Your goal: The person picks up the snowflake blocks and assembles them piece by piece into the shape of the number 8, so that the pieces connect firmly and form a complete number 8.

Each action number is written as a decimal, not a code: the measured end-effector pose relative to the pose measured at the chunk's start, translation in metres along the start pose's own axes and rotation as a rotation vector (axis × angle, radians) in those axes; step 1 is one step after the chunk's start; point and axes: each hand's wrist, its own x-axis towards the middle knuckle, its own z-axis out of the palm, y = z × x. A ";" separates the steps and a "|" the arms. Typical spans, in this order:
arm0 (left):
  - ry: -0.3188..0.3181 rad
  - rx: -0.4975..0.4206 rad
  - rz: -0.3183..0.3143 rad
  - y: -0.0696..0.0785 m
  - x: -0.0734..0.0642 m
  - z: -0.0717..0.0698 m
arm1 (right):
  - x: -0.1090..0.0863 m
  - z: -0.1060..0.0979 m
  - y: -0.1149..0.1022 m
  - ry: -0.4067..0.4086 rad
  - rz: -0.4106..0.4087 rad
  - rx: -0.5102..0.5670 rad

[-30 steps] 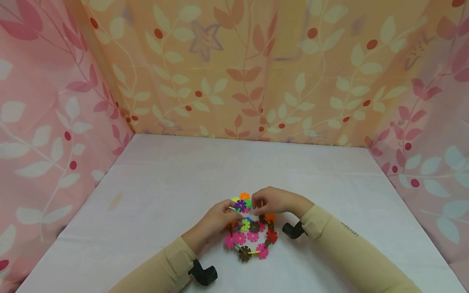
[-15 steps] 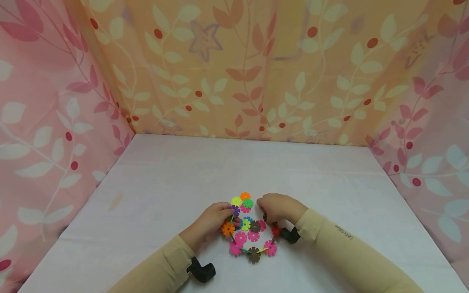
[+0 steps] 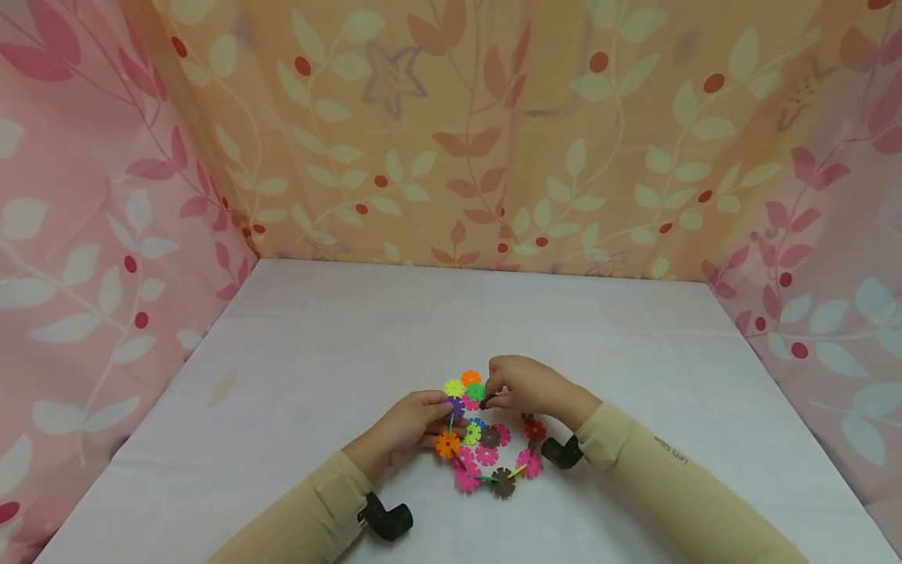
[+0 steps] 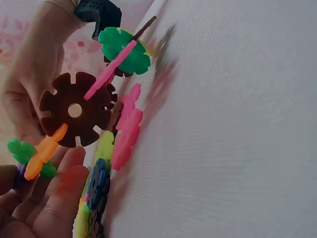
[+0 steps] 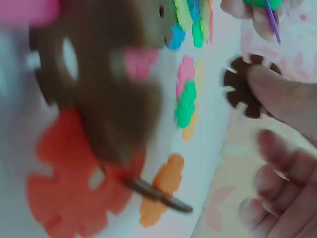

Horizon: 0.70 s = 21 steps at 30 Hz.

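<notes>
My left hand [image 3: 405,427] pinches a purple notched interlocking disc [image 3: 454,406] at one end of a curved chain of flower-shaped plastic discs. From there the chain runs through an orange disc [image 3: 447,444], a pink disc [image 3: 467,475] and a brown disc [image 3: 503,482], then up the right side to a red disc [image 3: 535,430]. My right hand [image 3: 532,388] is just right of the purple disc. Its thumb and finger pinch a brown disc [image 5: 240,82], apart from the purple one. In the right wrist view the nearest chain discs are blurred.
Behind the chain lie loose discs, among them an orange one [image 3: 470,378], a yellow one [image 3: 454,388] and a green one [image 3: 475,392]. Several more, including a pink disc [image 3: 486,454], lie inside its curve. Patterned cloth [image 3: 451,157] walls the white table [image 3: 317,329].
My right hand first drew away right and down, then came back up and left with the brown disc. The chain's lower part shifted right; my left hand keeps hold of the purple disc.
</notes>
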 end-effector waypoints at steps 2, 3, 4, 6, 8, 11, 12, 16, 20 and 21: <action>-0.007 0.008 0.005 0.000 0.001 0.000 | 0.001 0.002 -0.003 0.046 -0.042 0.007; -0.010 0.016 0.010 0.000 0.001 0.001 | 0.002 0.003 -0.004 0.058 -0.054 0.016; -0.011 0.022 0.012 0.000 0.001 0.001 | 0.002 0.004 -0.006 0.069 -0.062 0.025; -0.015 0.031 0.016 0.000 0.001 0.002 | 0.002 0.006 -0.008 0.083 -0.067 0.041; -0.014 0.038 0.017 0.001 0.002 0.002 | 0.002 0.006 -0.009 0.092 -0.065 0.036; -0.005 0.051 0.016 0.002 0.002 0.003 | 0.002 0.006 -0.010 0.093 -0.051 0.043; 0.000 0.056 0.015 0.003 0.002 0.004 | 0.001 0.006 -0.010 0.092 -0.050 0.046; 0.031 0.087 0.007 0.005 0.001 0.006 | 0.000 0.006 -0.008 0.099 -0.068 0.060; 0.051 0.102 0.004 0.007 0.000 0.008 | -0.001 0.006 -0.005 0.112 -0.102 0.091; 0.051 0.104 0.006 0.007 0.001 0.008 | -0.001 0.006 -0.005 0.110 -0.108 0.093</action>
